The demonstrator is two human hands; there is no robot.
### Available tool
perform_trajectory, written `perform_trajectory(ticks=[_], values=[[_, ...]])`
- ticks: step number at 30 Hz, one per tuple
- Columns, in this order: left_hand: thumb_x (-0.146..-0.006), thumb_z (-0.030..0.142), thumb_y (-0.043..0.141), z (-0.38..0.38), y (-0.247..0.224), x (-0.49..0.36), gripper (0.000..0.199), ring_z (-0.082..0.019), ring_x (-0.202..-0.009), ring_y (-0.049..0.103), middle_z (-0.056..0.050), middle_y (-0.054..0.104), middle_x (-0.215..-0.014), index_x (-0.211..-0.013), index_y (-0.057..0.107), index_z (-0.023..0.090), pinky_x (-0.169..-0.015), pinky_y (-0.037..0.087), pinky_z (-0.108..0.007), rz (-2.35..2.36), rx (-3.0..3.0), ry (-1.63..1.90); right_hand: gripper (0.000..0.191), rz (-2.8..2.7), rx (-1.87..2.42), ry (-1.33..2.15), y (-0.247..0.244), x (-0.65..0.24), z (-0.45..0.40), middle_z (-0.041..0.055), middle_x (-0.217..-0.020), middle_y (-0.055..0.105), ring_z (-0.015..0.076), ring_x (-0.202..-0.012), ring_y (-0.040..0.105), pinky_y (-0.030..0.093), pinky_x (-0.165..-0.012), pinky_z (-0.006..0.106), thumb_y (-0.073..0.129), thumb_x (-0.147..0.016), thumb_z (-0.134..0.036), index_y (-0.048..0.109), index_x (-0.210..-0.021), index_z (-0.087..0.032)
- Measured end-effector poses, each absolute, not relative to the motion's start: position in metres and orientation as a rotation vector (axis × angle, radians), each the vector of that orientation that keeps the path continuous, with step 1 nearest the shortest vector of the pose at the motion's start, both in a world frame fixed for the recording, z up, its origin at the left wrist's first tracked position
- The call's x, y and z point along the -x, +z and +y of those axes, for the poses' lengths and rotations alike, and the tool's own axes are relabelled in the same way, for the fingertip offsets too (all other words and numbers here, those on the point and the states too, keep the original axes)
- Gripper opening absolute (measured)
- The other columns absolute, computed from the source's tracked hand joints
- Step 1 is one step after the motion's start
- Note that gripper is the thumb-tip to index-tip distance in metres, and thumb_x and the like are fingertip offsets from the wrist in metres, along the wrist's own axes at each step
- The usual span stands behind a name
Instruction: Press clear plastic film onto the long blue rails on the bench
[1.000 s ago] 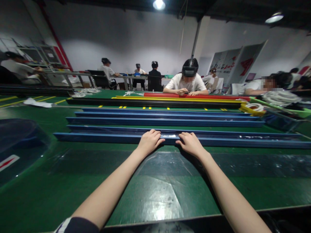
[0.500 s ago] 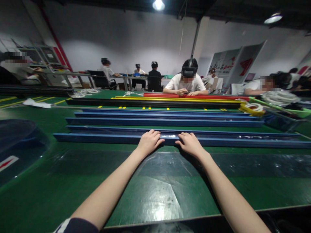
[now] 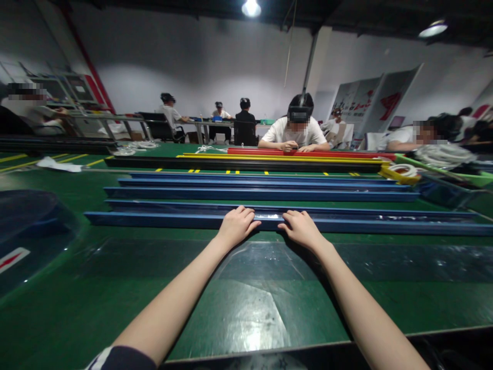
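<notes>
Evenly, mid-frame, our left hand [image 3: 238, 224] and right hand [image 3: 302, 226] pinch blue channel [image 3: 270, 224] along near edge, neither closer; long axis runs left-to-right.

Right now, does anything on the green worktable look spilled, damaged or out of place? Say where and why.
One mild oddity: a white scrap, perhaps paper, lies slanted at the left of the green worktable, while the blue channels lie in neat, nearly parallel rows. No spill or damage shows.
</notes>
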State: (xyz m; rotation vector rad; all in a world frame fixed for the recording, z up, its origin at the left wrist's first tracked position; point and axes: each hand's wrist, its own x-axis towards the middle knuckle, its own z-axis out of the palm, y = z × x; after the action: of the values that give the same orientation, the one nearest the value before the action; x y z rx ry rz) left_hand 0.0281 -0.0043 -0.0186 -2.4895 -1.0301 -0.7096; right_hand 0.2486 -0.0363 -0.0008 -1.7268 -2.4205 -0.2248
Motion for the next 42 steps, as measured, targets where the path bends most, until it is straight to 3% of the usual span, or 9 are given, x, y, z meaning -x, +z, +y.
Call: perform_trajectory(ticks=[42], values=[[-0.091, 0.042, 0.038, -0.0041, -0.0195, -0.0282, 0.034, -0.019, -0.09, 0.053, -0.007, 0.064, -0.097, -0.088, 0.059, 0.016, -0.074, 0.043, -0.03, -1.025, 2.445, -0.665, 0.026, -2.419, 1.731, -0.211, -0.0036, -0.2496, -0.0346, 0.0096, -0.104, 0.062, 0.0212, -0.1, 0.053, 0.032, -0.081, 0.03, 0.043, -0.089, -0.036, 0.06, -0.095, -0.017]])
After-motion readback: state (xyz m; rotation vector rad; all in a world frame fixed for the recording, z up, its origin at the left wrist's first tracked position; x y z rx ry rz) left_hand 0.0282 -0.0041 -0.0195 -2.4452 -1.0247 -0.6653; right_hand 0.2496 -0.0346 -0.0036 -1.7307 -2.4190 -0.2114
